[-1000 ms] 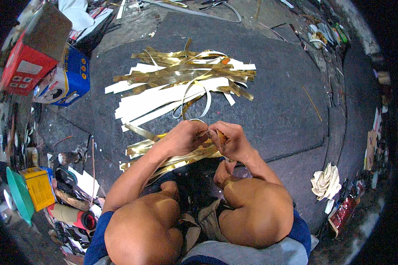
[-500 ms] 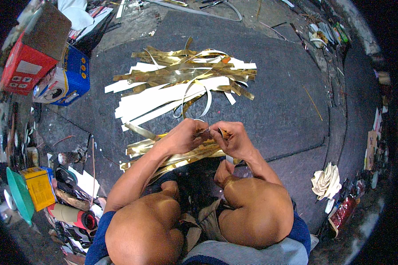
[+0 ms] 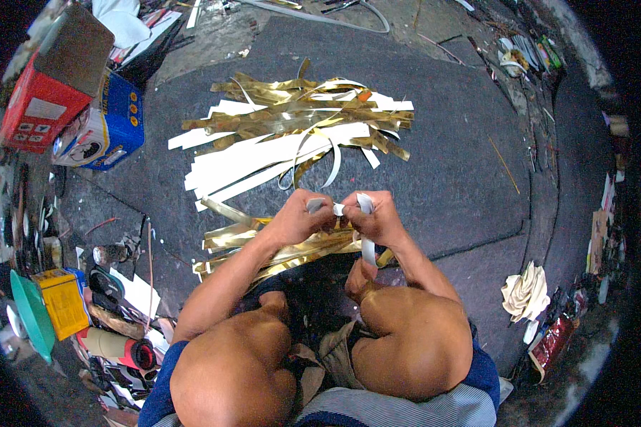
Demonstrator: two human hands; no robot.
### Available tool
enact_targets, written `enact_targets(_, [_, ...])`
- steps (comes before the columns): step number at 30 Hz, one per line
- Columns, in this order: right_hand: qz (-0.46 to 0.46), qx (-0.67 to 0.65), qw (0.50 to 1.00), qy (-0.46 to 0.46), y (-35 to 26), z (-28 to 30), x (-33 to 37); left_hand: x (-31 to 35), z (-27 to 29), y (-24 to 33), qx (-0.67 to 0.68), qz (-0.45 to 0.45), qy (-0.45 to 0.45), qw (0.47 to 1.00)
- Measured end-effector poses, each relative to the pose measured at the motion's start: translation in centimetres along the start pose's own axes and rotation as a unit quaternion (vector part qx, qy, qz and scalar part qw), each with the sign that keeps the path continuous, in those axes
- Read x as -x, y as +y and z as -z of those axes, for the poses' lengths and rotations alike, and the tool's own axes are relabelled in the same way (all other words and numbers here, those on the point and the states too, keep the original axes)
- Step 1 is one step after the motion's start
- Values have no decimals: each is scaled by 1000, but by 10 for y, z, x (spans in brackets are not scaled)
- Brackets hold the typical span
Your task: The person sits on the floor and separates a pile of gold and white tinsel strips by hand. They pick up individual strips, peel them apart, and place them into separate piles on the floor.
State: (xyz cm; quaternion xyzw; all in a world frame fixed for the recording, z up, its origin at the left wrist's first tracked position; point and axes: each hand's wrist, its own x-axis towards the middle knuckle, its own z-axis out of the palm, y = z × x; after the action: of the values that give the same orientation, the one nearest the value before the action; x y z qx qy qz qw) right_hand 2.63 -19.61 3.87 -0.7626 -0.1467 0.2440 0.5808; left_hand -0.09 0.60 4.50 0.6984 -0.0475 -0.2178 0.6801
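- The strip [image 3: 367, 250] was between the two hands; a short white part showed in the gap, and a tail hung below the right hand [image 3: 374, 215].
- It seemed very light and thin, easy to bend but springy, perhaps a little slippery on its smooth face; a sharp fold could probably mark it.
- The good place to hold was near the middle part, by the flat faces, with thumb and finger close together.
- The left hand [image 3: 303, 217] had its fingers narrow, pinching the strip (a greyish end stood out there, but I could not tell if it was the same piece).
- The right fingers were also narrow on it, the others curled.
- Both forearms reached forward past the knees [image 3: 228, 363], with hands almost meeting, nearer than the pile [image 3: 242, 167].
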Motion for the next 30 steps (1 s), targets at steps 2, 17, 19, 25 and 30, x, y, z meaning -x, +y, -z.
enact_targets(2, [-107, -93, 990, -1, 9, 2, 1, 1, -5, -4, 151, 75, 29, 985])
enact_targets(17, [-102, -653, 684, 310, 88, 123, 4, 83, 170, -64, 511, -42, 470, 718])
enact_targets(19, [-73, -622, 658, 417, 128, 182, 12, 140, 244, -98, 491, -124, 496, 706])
enact_targets(25, [2, -477, 626, 617, 165, 317, 43, 193, 319, -105, 427, -203, 599, 647])
enact_targets(30, [60, -310, 900, 301, 6, 196, -33, 100, 194, 30, 198, -71, 625, 751])
